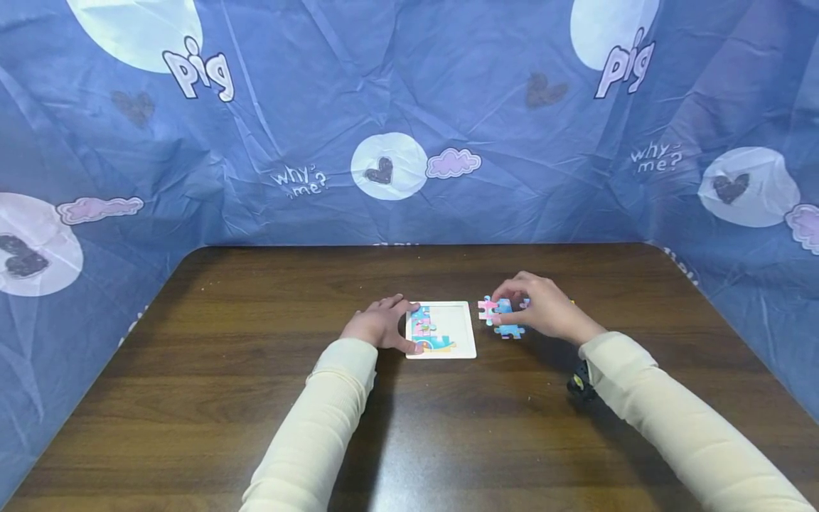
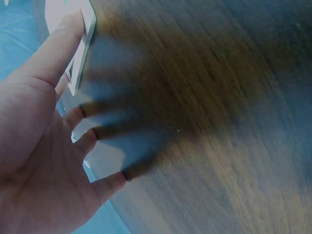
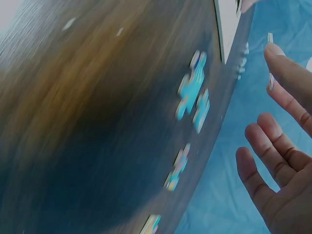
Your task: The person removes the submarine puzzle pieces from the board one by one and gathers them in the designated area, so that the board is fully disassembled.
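Observation:
A square white puzzle tray [image 1: 472, 341] lies on the table, with several joined pink, blue and yellow jigsaw pieces [image 1: 435, 342] along its left side and bottom. My left hand [image 1: 380, 323] rests at the tray's left edge, thumb and a finger spread over its near and far left corners. In the left wrist view the thumb [image 2: 61, 44] touches the tray's rim and the other fingers reach out loosely. Just right of the tray, my right hand [image 1: 544, 307] pinches a pink jigsaw piece [image 1: 488, 310]. The right wrist view shows that piece edge-on between thumb and fingertip.
Several loose blue jigsaw pieces [image 1: 510, 331] lie under and beside the right hand. They are blurred in the right wrist view, where a larger blue piece [image 3: 192, 87] shows. The brown wooden table [image 1: 224, 398] is enclosed by a printed blue cloth [image 1: 409, 85].

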Motion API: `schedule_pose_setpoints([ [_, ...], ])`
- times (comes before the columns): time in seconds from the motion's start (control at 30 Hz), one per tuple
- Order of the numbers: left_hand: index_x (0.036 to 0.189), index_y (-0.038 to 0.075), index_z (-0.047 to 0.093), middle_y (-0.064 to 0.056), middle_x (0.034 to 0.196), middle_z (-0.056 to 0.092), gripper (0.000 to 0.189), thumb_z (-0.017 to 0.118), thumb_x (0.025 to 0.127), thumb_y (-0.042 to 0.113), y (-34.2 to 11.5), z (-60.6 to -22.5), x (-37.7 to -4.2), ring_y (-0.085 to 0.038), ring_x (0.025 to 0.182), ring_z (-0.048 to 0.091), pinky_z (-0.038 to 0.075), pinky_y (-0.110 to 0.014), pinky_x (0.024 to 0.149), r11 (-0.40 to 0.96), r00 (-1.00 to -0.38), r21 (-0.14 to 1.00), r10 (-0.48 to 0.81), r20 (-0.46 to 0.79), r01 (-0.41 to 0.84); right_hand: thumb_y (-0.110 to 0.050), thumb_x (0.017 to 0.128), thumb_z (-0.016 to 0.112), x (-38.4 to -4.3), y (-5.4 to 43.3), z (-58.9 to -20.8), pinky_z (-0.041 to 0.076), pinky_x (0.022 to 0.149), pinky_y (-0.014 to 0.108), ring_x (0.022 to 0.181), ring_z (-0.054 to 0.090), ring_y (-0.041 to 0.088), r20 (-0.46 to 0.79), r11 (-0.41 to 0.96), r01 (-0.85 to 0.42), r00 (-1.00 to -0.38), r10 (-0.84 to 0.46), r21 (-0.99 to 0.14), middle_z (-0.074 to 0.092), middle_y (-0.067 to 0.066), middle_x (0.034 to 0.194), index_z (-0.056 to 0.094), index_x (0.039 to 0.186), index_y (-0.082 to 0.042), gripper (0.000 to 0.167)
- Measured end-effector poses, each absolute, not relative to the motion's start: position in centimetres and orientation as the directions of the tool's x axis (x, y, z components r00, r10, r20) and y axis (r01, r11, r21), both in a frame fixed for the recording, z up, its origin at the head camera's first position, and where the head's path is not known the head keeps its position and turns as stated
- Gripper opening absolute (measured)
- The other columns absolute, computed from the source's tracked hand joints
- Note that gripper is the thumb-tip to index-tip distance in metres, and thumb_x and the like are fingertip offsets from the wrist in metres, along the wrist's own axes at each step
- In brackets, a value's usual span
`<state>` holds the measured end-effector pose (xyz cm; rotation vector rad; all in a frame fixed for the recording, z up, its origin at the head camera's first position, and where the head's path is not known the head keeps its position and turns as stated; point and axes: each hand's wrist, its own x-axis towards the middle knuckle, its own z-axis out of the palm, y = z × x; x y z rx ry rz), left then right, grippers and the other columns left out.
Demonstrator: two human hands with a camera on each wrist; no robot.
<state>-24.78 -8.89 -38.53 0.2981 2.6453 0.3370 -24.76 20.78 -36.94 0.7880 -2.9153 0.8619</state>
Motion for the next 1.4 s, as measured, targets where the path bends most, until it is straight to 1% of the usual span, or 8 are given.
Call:
schedule_pose_setpoints([
  [0.13,0.160,0.029,0.033,-0.005,0.169,0.018,0.090,0.080,0.085,0.049,-8.9,-38.7,-24.9,-0.033,0.154,0.017,0.021,-0.061,0.120,0.946,-0.875,0.284,0.266,-0.405,0.156,-0.020,0.080,0.088,-24.7,22.3,-37.0,0.050,0.080,0.042,0.092,0.062,0.031,0.184,0.716,-0.498,-0.862,-0.473,-0.490,0.066,0.011,0.098,0.076,0.102,-0.014,0.026],
  [0.37,0.160,0.030,0.032,-0.004,0.170,0.017,0.091,0.080,0.085,0.051,-8.9,-39.0,-25.0,-0.033,0.155,0.015,0.019,-0.061,0.120,0.944,-0.876,0.291,0.267,-0.402,0.154,-0.025,0.079,0.089,-24.5,24.6,-37.1,0.045,0.075,0.038,0.088,0.060,0.028,0.171,0.745,-0.466,-0.881,-0.442,-0.478,0.064,0.009,0.095,0.077,0.102,-0.017,0.027],
  [0.5,0.160,0.029,0.032,-0.005,0.170,0.017,0.090,0.079,0.086,0.050,-8.9,-39.1,-25.0,-0.033,0.155,0.015,0.019,-0.061,0.120,0.944,-0.876,0.290,0.268,-0.401,0.156,-0.024,0.079,0.089,-24.3,25.8,-37.3,0.047,0.076,0.040,0.089,0.062,0.028,0.176,0.750,-0.460,-0.885,-0.431,-0.475,0.065,0.010,0.094,0.077,0.102,-0.015,0.027],
  [0.67,0.160,0.026,0.033,-0.007,0.169,0.019,0.086,0.077,0.089,0.045,-8.7,-37.6,-24.1,-0.034,0.154,0.017,0.020,-0.059,0.121,0.944,-0.873,0.290,0.269,-0.407,0.156,-0.024,0.080,0.088,-23.9,26.9,-37.6,0.050,0.082,0.047,0.093,0.063,0.029,0.168,0.759,-0.443,-0.893,-0.416,-0.477,0.067,0.009,0.098,0.077,0.102,-0.014,0.027],
  [0.83,0.159,0.024,0.034,-0.008,0.169,0.019,0.084,0.077,0.089,0.044,-8.6,-36.9,-23.6,-0.035,0.154,0.018,0.020,-0.059,0.121,0.943,-0.873,0.298,0.268,-0.408,0.150,-0.026,0.080,0.088,-23.5,27.9,-38.1,0.049,0.079,0.042,0.090,0.062,0.025,0.160,0.776,-0.434,-0.899,-0.408,-0.458,0.066,0.005,0.094,0.077,0.101,-0.015,0.026],
  [1.03,0.160,0.029,0.032,-0.005,0.170,0.016,0.089,0.078,0.087,0.048,-8.8,-38.6,-24.8,-0.034,0.155,0.015,0.019,-0.059,0.121,0.947,-0.871,0.287,0.258,-0.419,0.143,-0.026,0.079,0.088,-23.2,29.0,-38.7,0.049,0.083,0.046,0.092,0.063,0.027,0.152,0.787,-0.420,-0.906,-0.396,-0.452,0.066,0.007,0.097,0.078,0.100,-0.015,0.026],
  [1.23,0.160,0.031,0.031,-0.004,0.170,0.015,0.093,0.080,0.084,0.051,-8.9,-39.6,-25.6,-0.034,0.155,0.014,0.018,-0.062,0.120,0.943,-0.872,0.297,0.267,-0.411,0.149,-0.031,0.079,0.089,-23.0,29.4,-38.8,0.048,0.078,0.042,0.087,0.060,0.021,0.129,0.793,-0.419,-0.905,-0.406,-0.443,0.063,0.003,0.094,0.078,0.100,-0.018,0.027],
  [1.4,0.160,0.031,0.031,-0.006,0.170,0.017,0.093,0.081,0.084,0.050,-8.9,-39.7,-25.6,-0.034,0.155,0.014,0.018,-0.063,0.120,0.943,-0.875,0.297,0.265,-0.406,0.148,-0.028,0.079,0.089,-23.0,29.3,-39.1,0.050,0.078,0.042,0.088,0.062,0.022,0.138,0.791,-0.447,-0.892,-0.431,-0.417,0.064,0.004,0.095,0.077,0.099,-0.017,0.026],
])
